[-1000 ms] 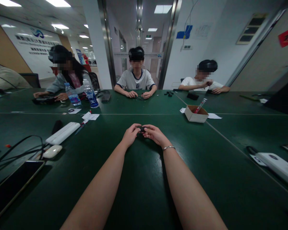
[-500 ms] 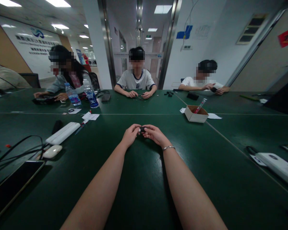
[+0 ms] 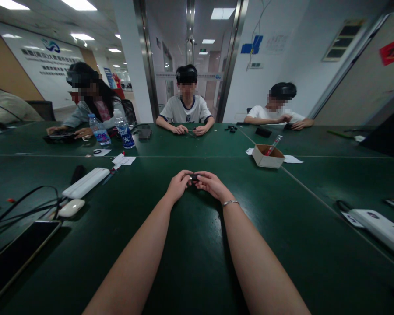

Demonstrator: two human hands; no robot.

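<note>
Both hands meet over the green table (image 3: 190, 245), holding a small black stick with a silver end (image 3: 193, 177) that looks like a USB stick. My left hand (image 3: 178, 186) pinches its silver left end between thumb and fingers. On the black right end, the thumb and fingers of my right hand (image 3: 214, 185) are closed. A metal bracelet (image 3: 230, 202) circles my right wrist. Fingers cover much of the stick, so its exact kind is hard to make out.
Left of my arms lie a phone (image 3: 22, 245), a white mouse-like object (image 3: 72, 208), a white power strip (image 3: 87, 182) and black cables. A small open box (image 3: 268, 158) stands ahead to the right; another white strip (image 3: 381, 229) lies far right. Bottles (image 3: 124, 131) and several people are across the table.
My hands and the stick stay almost exactly in place. Across the table on the right, a person's hands have shifted slightly lower around a dark object.
</note>
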